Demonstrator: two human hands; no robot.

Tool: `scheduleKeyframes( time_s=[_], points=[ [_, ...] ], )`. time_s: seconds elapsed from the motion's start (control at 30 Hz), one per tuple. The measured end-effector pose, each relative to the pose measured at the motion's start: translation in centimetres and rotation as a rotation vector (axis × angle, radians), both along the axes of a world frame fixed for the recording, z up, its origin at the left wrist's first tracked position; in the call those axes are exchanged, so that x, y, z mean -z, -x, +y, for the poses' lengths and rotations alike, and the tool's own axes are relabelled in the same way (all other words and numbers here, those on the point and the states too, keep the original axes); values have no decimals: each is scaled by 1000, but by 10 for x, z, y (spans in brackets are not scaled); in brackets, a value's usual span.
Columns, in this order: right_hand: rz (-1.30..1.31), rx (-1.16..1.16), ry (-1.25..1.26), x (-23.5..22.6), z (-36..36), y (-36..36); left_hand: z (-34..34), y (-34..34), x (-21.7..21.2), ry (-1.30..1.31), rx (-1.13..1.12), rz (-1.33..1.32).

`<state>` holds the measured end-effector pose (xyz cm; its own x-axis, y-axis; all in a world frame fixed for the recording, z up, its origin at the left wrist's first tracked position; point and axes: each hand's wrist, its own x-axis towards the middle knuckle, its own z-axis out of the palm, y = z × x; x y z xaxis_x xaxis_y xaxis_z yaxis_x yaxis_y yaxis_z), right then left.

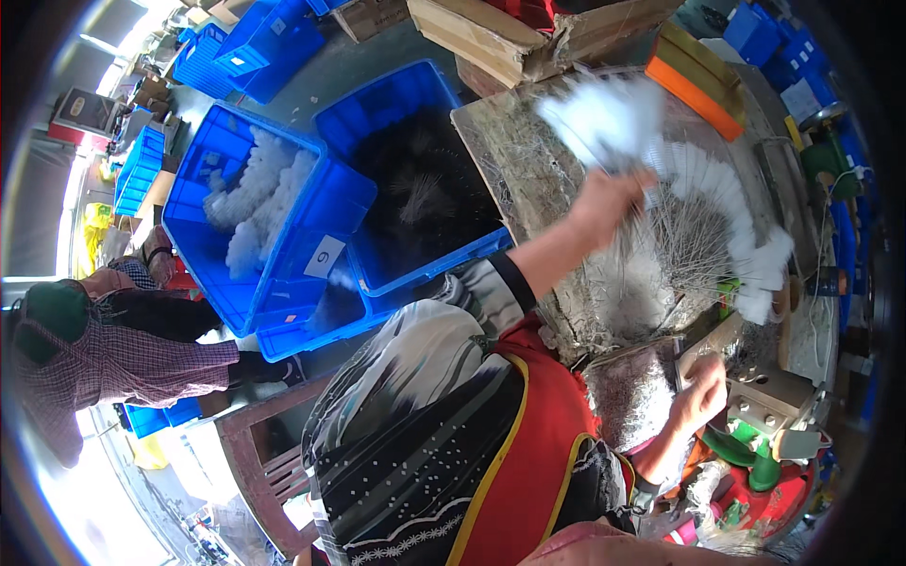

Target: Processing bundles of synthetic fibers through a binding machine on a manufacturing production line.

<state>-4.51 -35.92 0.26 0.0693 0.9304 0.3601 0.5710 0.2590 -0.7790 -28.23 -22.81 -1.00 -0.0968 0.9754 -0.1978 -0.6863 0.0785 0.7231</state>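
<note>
My left hand is closed on the thin stems of a bundle of white-tufted wires, held over the worktable with the fluffy heads pointing away from me. To its right, more white-tufted wires lie fanned out, their stems toward the middle and their heads in a curved row. My right hand is nearer to me, fingers curled, just left of a metal block with bolts. Whatever sits in its fingers is too small or hidden to make out.
Left of the worktable stand a blue bin with white fluffy pieces and another blue bin with dark wires. An orange-edged box and a cardboard box border the far side. Another person is at far left.
</note>
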Motion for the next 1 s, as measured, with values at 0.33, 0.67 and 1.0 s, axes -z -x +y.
scheduleKeyframes(
  time_s=[0.33, 0.67, 1.0],
  points=[
    [-397, -185, 61, -6, 29, 66, -54, -45, 20, -293, 129, 172],
    [187, -17, -22, -55, 39, 48, -36, -15, 126, -113, 657, -531],
    [-230, 52, 19, -62, 46, 37, -41, -45, 84, -290, 1322, -351]
  ],
)
